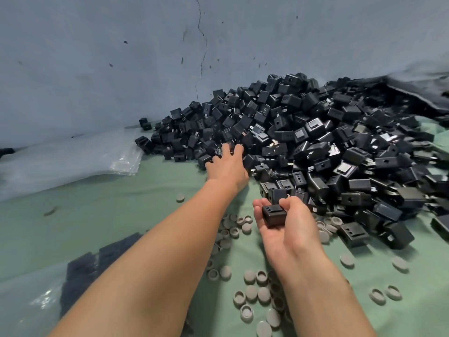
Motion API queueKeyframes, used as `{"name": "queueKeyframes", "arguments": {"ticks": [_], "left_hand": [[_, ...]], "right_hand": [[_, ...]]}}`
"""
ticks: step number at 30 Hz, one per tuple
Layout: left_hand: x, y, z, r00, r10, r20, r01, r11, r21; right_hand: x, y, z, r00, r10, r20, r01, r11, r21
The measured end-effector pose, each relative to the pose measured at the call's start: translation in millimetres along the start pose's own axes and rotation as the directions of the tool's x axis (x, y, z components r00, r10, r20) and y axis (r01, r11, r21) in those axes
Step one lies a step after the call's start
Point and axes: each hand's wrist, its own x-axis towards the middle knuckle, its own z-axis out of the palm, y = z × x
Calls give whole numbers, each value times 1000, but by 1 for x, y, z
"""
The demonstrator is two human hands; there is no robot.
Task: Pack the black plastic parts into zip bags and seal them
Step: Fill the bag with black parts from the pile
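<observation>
Your left hand (227, 166) spread on heap of boxy black parts (315, 132); right hand (284, 227) pinches one part (273, 215). Round grey caps (251, 293), glossy clear bags (73, 161) nearby.

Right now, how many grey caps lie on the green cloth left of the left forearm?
2. One grey cap lies near the left forearm; the other lies farther left, by the clear plastic bags. The forearm may hide more.

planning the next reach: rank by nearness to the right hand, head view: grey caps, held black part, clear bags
1. black part, held in the right hand
2. grey caps, just left of it
3. clear bags, far left by the wall
</observation>
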Motion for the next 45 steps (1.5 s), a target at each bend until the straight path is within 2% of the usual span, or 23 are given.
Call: {"name": "queueKeyframes", "arguments": {"ticks": [5,13,15,16,17,18,19,20,21,22,24,27,28,29,30,31,32,34,35,36,39,41,45], "left_hand": [[-4,2,5,999,37,-28,-36,999,38],[7,-8,3,999,0,-34,-2,998,-62],[5,-10,-2,1000,1,-15,-3,991,-131],[4,-11,-8,1000,-16,5,17,976,-218],[1,-11,-18,998,-56,29,63,924,-376],[-3,-13,-30,989,-120,85,147,788,-598],[-10,-15,-47,967,-171,191,253,526,-812],[-21,-19,-65,935,-147,323,348,208,-914],[-35,-26,-82,913,-47,405,402,-56,-914],[-51,-35,-97,909,42,414,413,-220,-884],[-88,-56,-119,927,132,352,375,-375,-848],[-151,-86,-147,955,104,278,294,-460,-838],[-171,-94,-154,968,37,248,238,-445,-864],[-192,-100,-159,979,-63,193,155,-386,-909],[-212,-105,-163,979,-176,101,51,-268,-962],[-233,-108,-165,964,-264,-36,-60,-83,-995],[-254,-109,-166,940,-281,-193,-159,138,-978],[-286,-112,-161,906,-152,-394,-271,507,-818],[-298,-114,-157,898,-83,-432,-289,628,-723],[-307,-117,-154,895,-45,-444,-287,703,-650],[-320,-131,-149,903,-86,-420,-227,734,-639],[-323,-137,-148,895,-85,-438,-207,789,-578],[-328,-142,-146,831,-62,-553,-272,821,-502]], "right_hand": [[-4,1,-2,999,33,18,-33,999,14],[0,0,-3,999,44,9,-44,999,18],[-1,1,-2,998,50,27,-51,998,42],[-1,2,0,998,57,38,-59,996,64],[-2,4,1,997,63,44,-67,993,93],[-5,6,4,996,69,53,-75,990,123],[-9,9,7,995,76,68,-86,985,150],[-14,13,11,992,85,88,-100,980,172],[-19,18,15,989,96,110,-116,976,184],[-25,23,18,986,107,130,-131,973,189],[-38,38,24,978,121,172,-153,970,190],[-60,68,31,970,119,214,-159,971,181],[-70,80,35,967,135,217,-175,969,176],[-81,92,38,961,164,222,-202,966,162],[-92,105,41,951,200,235,-237,961,139],[-104,118,43,931,245,269,-280,955,100],[-117,130,43,898,298,323,-329,943,45],[-142,153,42,806,392,443,-424,905,-30],[-151,162,41,771,415,483,-458,888,-33],[-157,168,40,753,427,500,-480,877,-27],[-166,180,41,735,458,500,-511,859,-35],[-167,185,40,714,486,505,-521,849,-81],[-160,192,39,714,509,481,-494,853,-171]]}}
